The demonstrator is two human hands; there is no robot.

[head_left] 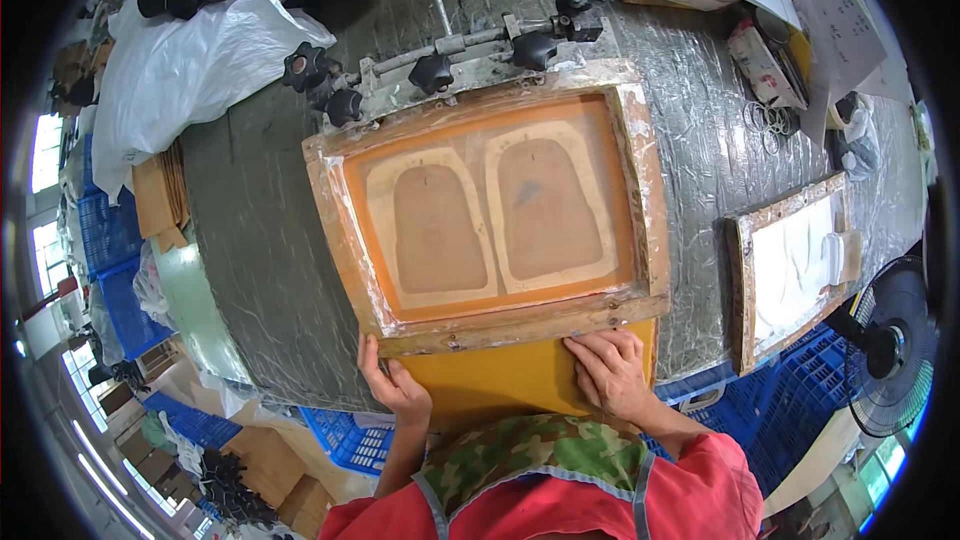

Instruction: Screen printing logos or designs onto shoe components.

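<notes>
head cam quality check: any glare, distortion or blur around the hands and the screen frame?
Head view: strong fisheye, table edges bow and a black vignette rings the picture; glare streaks the wrapped tabletop right of the wooden screen frame; windows blow out at left; left hand and right hand look sharp, evenly lit.

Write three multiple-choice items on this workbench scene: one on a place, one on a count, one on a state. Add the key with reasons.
1. Where does the yellow-orange flat board lie?
A. under the near edge of the wooden-framed printing screen
B. on the white plastic sack
C. beside the black electric fan

2. How many rounded shapes show in the screen's mesh?
A. one
B. two
C. four

3. How do the hands stand?
A. both lifted clear of the board
B. both resting on the board
C. one gripping a black star-shaped knob

Key:
1 A, the board sticks out from beneath the frame's near rail.
2 B, two shapes sit side by side.
3 B, the left hand sits at the board's left edge, and the right hand lies flat with fingers spread.
</notes>
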